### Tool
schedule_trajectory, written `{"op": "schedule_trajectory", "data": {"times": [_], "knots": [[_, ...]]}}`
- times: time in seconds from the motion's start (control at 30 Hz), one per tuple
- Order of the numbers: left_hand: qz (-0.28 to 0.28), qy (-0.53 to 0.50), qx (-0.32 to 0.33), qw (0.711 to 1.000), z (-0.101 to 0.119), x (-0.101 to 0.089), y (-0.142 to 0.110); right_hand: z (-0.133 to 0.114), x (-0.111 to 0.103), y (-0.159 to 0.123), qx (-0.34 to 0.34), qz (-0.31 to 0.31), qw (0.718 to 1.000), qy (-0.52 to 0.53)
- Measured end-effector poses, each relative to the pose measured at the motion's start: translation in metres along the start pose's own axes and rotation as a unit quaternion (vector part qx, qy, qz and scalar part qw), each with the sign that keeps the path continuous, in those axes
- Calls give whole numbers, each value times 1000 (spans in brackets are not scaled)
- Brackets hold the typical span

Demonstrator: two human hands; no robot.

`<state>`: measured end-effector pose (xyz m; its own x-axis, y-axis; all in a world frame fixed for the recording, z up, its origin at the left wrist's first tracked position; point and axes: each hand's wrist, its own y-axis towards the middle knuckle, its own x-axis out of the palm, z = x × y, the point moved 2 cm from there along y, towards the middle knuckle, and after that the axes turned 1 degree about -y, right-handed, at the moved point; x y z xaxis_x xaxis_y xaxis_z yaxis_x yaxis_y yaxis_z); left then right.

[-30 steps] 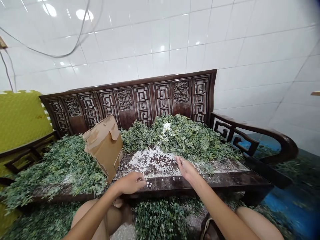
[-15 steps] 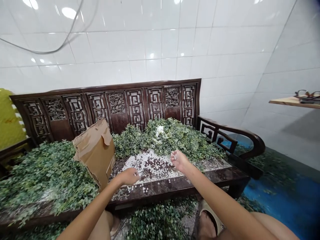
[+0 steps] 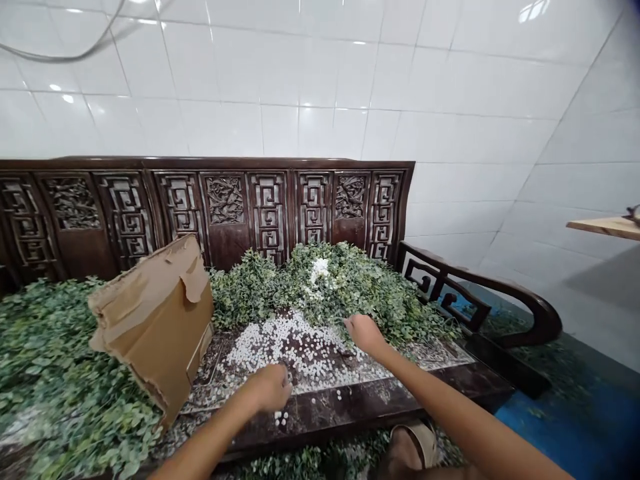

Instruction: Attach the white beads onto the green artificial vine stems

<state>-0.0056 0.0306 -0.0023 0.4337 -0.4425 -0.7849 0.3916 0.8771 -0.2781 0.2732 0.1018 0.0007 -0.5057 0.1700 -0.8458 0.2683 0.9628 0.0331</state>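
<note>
My half-closed left hand (image 3: 269,388) and right hand (image 3: 365,335) sit over scattered white pellets (image 3: 295,350) on a dark bench (image 3: 330,413), grip unclear.

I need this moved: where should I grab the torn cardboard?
Grip the cardboard along its raised top edge, coming from the front: it stands tilted, and that edge sticks up free of the leaves, though the torn part looks weak.
</note>
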Motion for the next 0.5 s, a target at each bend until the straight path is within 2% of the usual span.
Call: {"op": "schedule_trajectory", "data": {"times": [0.17,0.37,0.5], "knots": [[-53,73,-9,996,14,26,-5,-6,12,31,-34,-31,993,-112],[-92,105,-11,990,25,27,-6,-8,31,54,-35,-7,988,-152],[-106,120,-36,986,27,26,-4,-4,32,71,-19,-10,991,-132]]}}
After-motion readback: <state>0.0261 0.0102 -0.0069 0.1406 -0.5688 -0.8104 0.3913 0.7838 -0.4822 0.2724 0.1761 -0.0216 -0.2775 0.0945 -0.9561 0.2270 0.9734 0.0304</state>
